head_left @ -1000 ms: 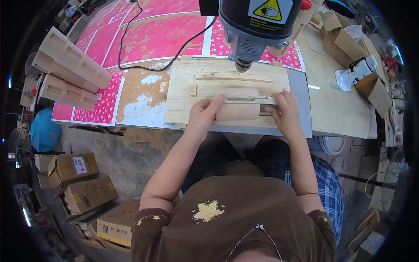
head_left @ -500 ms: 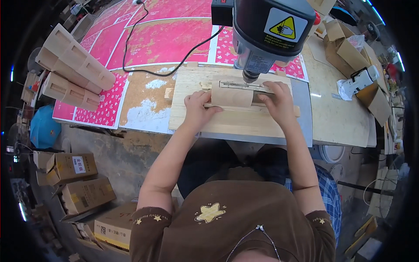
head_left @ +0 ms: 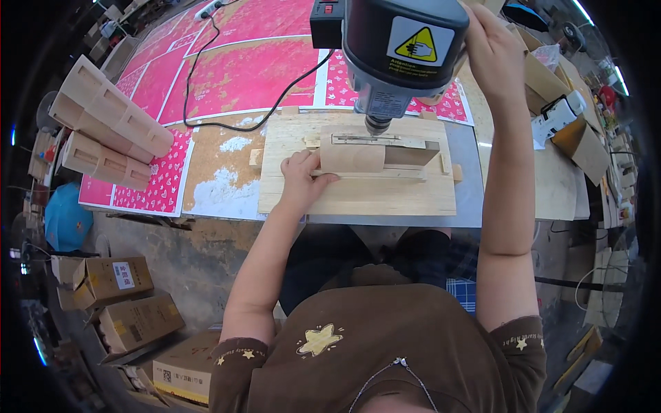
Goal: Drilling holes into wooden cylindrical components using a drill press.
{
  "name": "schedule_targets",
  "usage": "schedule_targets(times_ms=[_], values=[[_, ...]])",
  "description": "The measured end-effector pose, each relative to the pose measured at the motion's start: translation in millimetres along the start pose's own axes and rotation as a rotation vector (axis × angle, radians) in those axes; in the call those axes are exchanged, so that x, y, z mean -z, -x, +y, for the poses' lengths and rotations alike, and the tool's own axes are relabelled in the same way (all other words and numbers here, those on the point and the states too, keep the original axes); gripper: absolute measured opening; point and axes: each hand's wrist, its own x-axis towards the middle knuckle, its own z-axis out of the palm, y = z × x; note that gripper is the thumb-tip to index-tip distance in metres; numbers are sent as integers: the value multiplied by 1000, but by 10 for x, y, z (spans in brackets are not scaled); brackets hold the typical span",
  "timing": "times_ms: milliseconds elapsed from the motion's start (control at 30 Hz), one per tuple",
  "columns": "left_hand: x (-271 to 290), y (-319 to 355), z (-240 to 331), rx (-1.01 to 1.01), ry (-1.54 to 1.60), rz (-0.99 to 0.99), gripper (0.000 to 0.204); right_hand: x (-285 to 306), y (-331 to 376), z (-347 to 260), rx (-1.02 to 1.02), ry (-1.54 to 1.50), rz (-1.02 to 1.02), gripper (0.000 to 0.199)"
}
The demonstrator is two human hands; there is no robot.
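A pale, curved wooden block [head_left: 352, 157] with a long slot along its top lies in a wooden jig [head_left: 406, 157] on a flat board [head_left: 358, 197]. My left hand [head_left: 300, 177] is closed on the block's left end, its thumb along the near side. Just above the slot stands the chuck [head_left: 376, 125] of a dark drill press [head_left: 365, 41]. At the right side of the drill's head, my right hand [head_left: 492, 48] is raised and closed round its handle; the fingertips are partly hidden behind the head.
Stacked slotted wooden pieces [head_left: 113, 113] stand at the left on the pink-covered table [head_left: 255, 76]. A black cord [head_left: 187, 96] runs across it. Cardboard boxes [head_left: 138, 310] sit on the floor at lower left. At the right are a white canister [head_left: 561, 113] and an open carton [head_left: 544, 86].
My right hand has left the right end of the jig and gone up to the drill press handle. My left hand stays on the block. The whole view has shifted slightly.
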Motion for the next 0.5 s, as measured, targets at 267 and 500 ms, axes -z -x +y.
schedule_targets(times_ms=[267, 500], values=[[93, 72, -122, -13, -28, 109, 35, -30, 1176, -471, 147, -44, 24, 11], [-221, 43, -108, -30, 75, 135, 41, -541, 1856, 337, 114, -98, 30, 13]])
